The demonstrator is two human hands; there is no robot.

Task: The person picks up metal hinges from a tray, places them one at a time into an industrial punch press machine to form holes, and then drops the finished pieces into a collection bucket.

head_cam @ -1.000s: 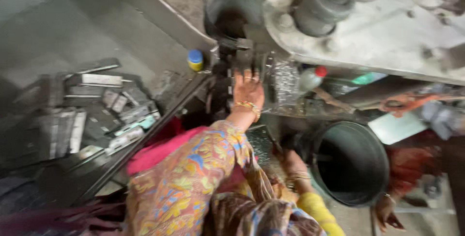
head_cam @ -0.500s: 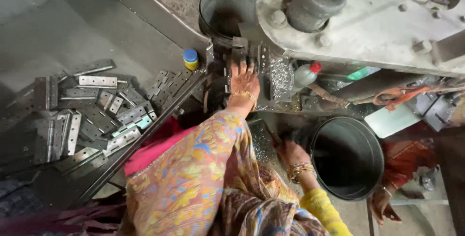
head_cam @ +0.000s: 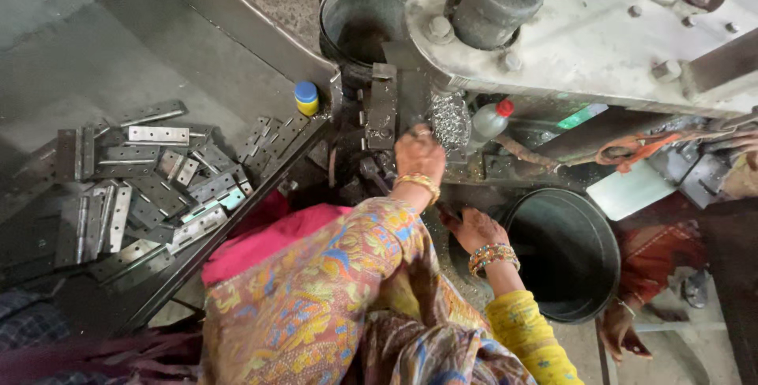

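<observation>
1. Head view, only one angle. The left hand (head_cam: 419,156) is up at the press fixture (head_cam: 382,108), a dark steel block at 12 o'clock from the person's body. Fingers are curled down onto the work area beside the block; I can't tell whether they pinch a part, since the back of the hand hides it.
2. The right hand (head_cam: 474,229) sits lower, at 4 o'clock from the left one, just beside the rim of the black bucket (head_cam: 608,227). Fingers are partly spread and resting on the dirty ledge; nothing visibly held (bangles on both wrists).
3. A pile of metal shavings (head_cam: 450,120) lies at 2 o'clock from the left hand, touching the fixture area.
4. A clear plastic bottle (head_cam: 486,123) with a red cap lies tilted just past the shavings, at 3 o'clock from them.
5. A small yellow bottle (head_cam: 306,98) with a blue cap stands upright at 9 o'clock from the fixture, on the tray edge.
6. Flat steel hinges (head_cam: 150,180) are heaped in the dark tray (head_cam: 237,219) at 9 o'clock from the person, loose and overlapping.
7. A grey metal bucket (head_cam: 359,18) stands at 12 o'clock behind the fixture, against the machine frame (head_cam: 584,45).
8. Another person's hand (head_cam: 620,330) shows at 5 o'clock, below the black bucket.
</observation>
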